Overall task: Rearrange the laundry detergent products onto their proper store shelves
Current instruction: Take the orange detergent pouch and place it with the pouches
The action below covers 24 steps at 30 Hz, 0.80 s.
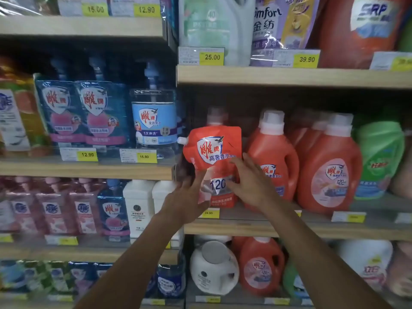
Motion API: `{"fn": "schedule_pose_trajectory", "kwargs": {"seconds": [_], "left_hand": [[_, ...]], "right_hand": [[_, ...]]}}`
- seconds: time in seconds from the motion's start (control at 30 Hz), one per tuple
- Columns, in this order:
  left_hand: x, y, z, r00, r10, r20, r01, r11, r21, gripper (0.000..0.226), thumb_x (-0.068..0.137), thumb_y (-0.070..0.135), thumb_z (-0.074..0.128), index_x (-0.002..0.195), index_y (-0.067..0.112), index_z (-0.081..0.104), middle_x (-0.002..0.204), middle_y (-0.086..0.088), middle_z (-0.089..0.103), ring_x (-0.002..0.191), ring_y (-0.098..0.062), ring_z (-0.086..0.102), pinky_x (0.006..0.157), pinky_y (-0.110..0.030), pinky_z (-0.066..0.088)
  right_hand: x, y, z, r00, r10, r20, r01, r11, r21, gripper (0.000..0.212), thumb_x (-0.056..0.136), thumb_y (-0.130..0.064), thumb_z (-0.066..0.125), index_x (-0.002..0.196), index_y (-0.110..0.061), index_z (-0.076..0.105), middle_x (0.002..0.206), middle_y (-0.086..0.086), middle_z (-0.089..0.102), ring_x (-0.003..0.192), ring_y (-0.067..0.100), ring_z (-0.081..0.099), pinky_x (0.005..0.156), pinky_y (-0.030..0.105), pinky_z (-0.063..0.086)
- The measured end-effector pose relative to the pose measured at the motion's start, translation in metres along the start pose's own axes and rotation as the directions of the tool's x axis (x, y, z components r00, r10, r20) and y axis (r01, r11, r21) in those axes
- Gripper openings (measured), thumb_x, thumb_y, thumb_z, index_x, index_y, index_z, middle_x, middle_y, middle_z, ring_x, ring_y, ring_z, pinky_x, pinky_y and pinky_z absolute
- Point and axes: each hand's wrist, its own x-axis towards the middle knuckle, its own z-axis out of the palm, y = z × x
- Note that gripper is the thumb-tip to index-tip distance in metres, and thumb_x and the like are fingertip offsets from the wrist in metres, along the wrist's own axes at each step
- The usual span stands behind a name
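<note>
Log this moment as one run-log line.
left hand: grips red pouch lower edge | right hand: straight fingers steady its right side | pouch: upright, spout left, before orange bottles on middle right shelf

The red pouch (214, 157) carries 雕牌 on a shield, 高奢香水 beneath it and a large 120 lower down. The clear blue bottle (153, 121) reads 雕牌, 全效加浓 and 1次冲洗. The purple pouch (270, 25) shows Comfort, its first letter cut off, and 金纺. The pale green jug (211, 23) bears 40, the red jug (361, 30) SRP, and the orange bottle (330, 175) 雕牌 and 120. Shelf-edge labels are the 15.00 tag (95, 9), upper 12.90 tag (146, 10), 25.00 tag (211, 57), upper 39.90 tag (306, 59), lower 12.90 tag (87, 154), 15.80 tag (144, 156) and lower 39.90 tag (208, 212). Other labels are too blurred to read.
</note>
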Motion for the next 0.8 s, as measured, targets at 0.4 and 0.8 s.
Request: {"fn": "schedule_pose_trajectory", "kwargs": {"seconds": [0.4,0.8], "left_hand": [[0.035,-0.008,0.011,0.999,-0.006,0.035,0.013,0.975,-0.224,0.11,0.088,0.032,0.077,0.16,0.041,-0.006,0.162,-0.009,0.035,0.132,-0.026,0.057,0.103,-0.047,0.054],[0.042,-0.012,0.022,0.998,-0.057,-0.004,0.053,0.947,-0.317,0.114,0.089,-0.001,0.07,0.159,0.045,-0.008,0.153,-0.015,0.045,0.122,-0.026,0.062,0.093,-0.045,0.06]], "right_hand": [[0.041,0.001,0.007,0.996,0.087,-0.02,-0.079,0.964,0.255,0.051,0.092,-0.035,0.075,0.138,-0.029,0.055,0.143,0.0,0.043,0.108,0.016,0.055,0.091,0.031,0.048],[0.058,0.004,0.008,0.979,0.14,0.15,-0.178,0.943,0.281,0.053,0.089,-0.002,0.069,0.132,-0.032,0.062,0.127,0.006,0.047,0.106,0.038,0.069,0.079,0.049,0.066]]}}
